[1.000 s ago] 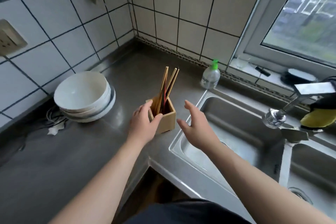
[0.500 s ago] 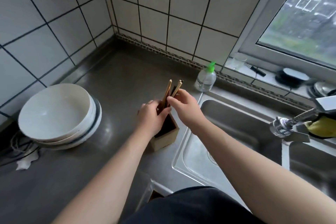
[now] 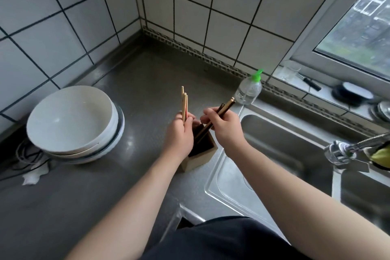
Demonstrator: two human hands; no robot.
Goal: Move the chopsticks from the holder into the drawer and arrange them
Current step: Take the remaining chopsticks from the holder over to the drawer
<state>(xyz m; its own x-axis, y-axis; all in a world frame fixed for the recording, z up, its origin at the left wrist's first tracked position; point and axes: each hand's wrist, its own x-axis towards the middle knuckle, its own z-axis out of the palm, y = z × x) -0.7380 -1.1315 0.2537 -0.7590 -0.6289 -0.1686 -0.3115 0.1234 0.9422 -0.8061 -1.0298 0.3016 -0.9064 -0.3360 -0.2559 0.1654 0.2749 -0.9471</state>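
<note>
A square wooden holder [image 3: 200,157] stands on the steel counter beside the sink. My left hand [image 3: 179,133] is closed around a few light wooden chopsticks [image 3: 184,103] that stick up nearly upright above it. My right hand [image 3: 224,126] grips a darker bunch of chopsticks [image 3: 225,106], tilted to the right, with their lower ends still inside the holder. The drawer is out of sight.
A stack of white bowls [image 3: 73,122] sits to the left, with cables and a scrap of paper [image 3: 34,175] beside it. A clear bottle with a green cap [image 3: 249,88] stands behind the sink basin [image 3: 274,154]. A tap [image 3: 341,152] is at the right.
My right hand moved in from over the sink and took hold of the chopsticks. The bunch is now split between both hands, left part upright, right part tilted.
</note>
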